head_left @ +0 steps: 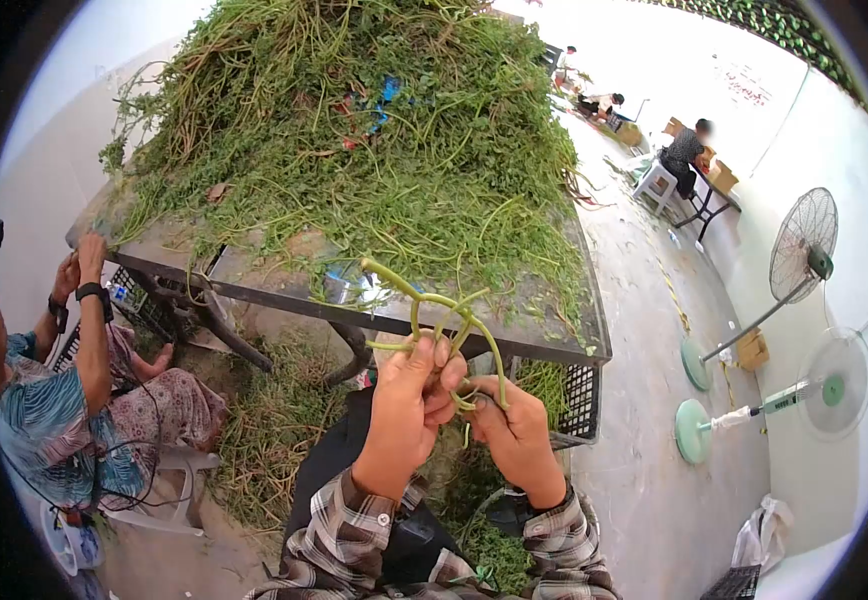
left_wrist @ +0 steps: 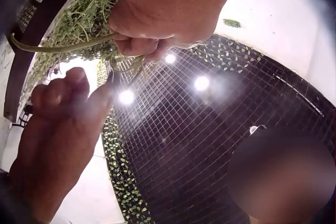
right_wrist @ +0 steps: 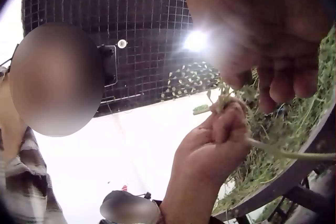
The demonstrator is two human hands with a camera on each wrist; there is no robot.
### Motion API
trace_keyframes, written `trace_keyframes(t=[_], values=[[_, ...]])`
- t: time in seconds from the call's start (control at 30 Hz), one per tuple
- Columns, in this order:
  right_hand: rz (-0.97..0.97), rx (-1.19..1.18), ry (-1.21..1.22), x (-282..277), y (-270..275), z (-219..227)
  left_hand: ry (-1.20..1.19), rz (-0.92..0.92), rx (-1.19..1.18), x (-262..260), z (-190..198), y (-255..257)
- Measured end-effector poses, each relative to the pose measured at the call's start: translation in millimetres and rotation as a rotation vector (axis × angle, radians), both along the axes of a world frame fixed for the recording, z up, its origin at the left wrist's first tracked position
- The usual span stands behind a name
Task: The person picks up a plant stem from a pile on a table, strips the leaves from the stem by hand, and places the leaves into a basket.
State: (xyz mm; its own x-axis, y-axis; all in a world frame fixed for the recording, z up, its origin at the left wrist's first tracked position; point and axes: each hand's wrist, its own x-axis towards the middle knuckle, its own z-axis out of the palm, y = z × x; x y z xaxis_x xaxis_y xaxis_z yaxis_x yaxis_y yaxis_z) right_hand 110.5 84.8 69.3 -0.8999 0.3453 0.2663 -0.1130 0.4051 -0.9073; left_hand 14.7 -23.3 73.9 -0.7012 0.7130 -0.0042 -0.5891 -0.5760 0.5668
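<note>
My left hand (head_left: 406, 415) grips a small bunch of green plant stems (head_left: 392, 278), thick and bent, with their ends sticking out above the fingers. Close beside it, my right hand (head_left: 519, 438) pinches a curved stem between thumb and forefinger. In the left wrist view a long stem (left_wrist: 63, 49) runs out sideways from the left hand (left_wrist: 168, 8), while the right hand (left_wrist: 58, 124) brings its thumb to the bunch. From the right wrist, the left hand (right_wrist: 207, 148) shows curled round the stems, below the right hand (right_wrist: 262, 35). Both hands are just off the table's near edge.
A big heap of leafy green stems (head_left: 354, 130) covers the dark table (head_left: 434, 325). At left sits another person (head_left: 74, 410) with hands at the table's edge. Black crates (head_left: 582, 400) and more greens (head_left: 279, 440) lie below; two fans (head_left: 804, 250) stand at right.
</note>
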Motion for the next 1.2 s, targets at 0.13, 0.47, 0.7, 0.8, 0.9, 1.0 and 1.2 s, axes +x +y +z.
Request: trace_keyframes(t=[0.13,0.47,0.7,0.8,0.9,1.0,1.2], values=[[-0.039,0.228,0.035,18,-4,0,-0.024,0.039,-0.034,8,4,0],[-0.37,0.203,-0.309,128,14,-52,-0.047,0.133,0.072,10,9,-6],[-0.642,0.365,-0.535,196,24,-81,-0.007,0.056,-0.005,32,11,11],[-0.618,0.105,-0.388,178,22,-62,0.062,0.024,0.01,42,15,11],[-0.488,-0.097,-0.253,146,14,-30,0.114,0.038,0.002,46,18,8],[-0.393,-0.125,-0.15,119,12,-12,0.147,0.058,-0.011,46,20,5],[-0.209,-0.162,0.013,80,8,10,0.178,0.067,-0.014,50,22,8]])
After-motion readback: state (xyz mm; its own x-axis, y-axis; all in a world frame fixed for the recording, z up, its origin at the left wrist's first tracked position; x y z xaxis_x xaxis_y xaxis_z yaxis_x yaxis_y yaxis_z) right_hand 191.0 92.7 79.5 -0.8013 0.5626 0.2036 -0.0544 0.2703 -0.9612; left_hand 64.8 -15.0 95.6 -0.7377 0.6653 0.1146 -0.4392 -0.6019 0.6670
